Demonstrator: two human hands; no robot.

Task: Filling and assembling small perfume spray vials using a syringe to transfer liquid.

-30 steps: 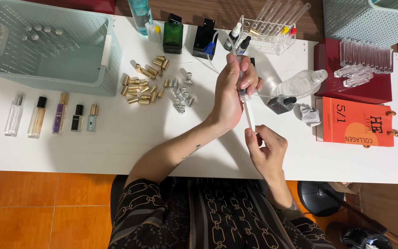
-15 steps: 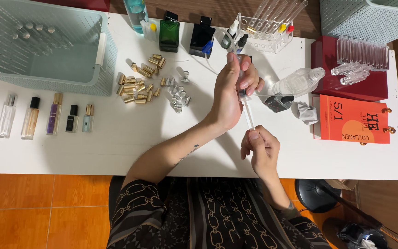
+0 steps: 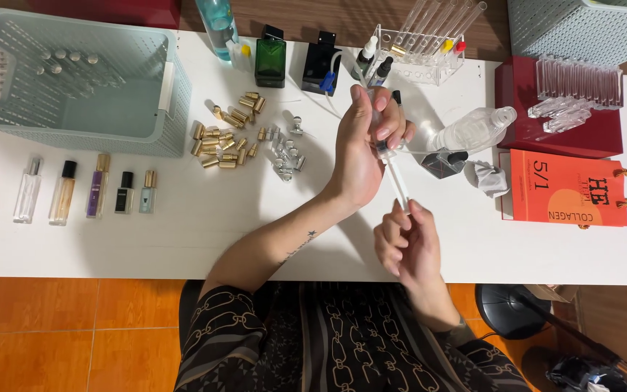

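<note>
My left hand (image 3: 364,145) is raised over the white table (image 3: 146,239), its fingers closed round the upper end of a thin clear syringe (image 3: 398,181). What sits at the syringe's tip is hidden by the fingers. My right hand (image 3: 406,243) is below it, near the table's front edge, pinching the syringe's lower plunger end. Just left of the hands lie several gold caps (image 3: 223,134) and small clear spray tops (image 3: 284,149).
A pale green basket (image 3: 74,123) with small vials stands at the far left, with a row of small perfume bottles (image 3: 85,190) in front. Green (image 3: 270,62) and black (image 3: 321,67) bottles, a tube rack (image 3: 422,54), a clear plastic bottle (image 3: 473,129), a red box (image 3: 546,127) and an orange booklet (image 3: 566,187) lie behind and right.
My right hand has drawn slightly down and away from the left, so more of the syringe shows between them. The view has shifted a little.
</note>
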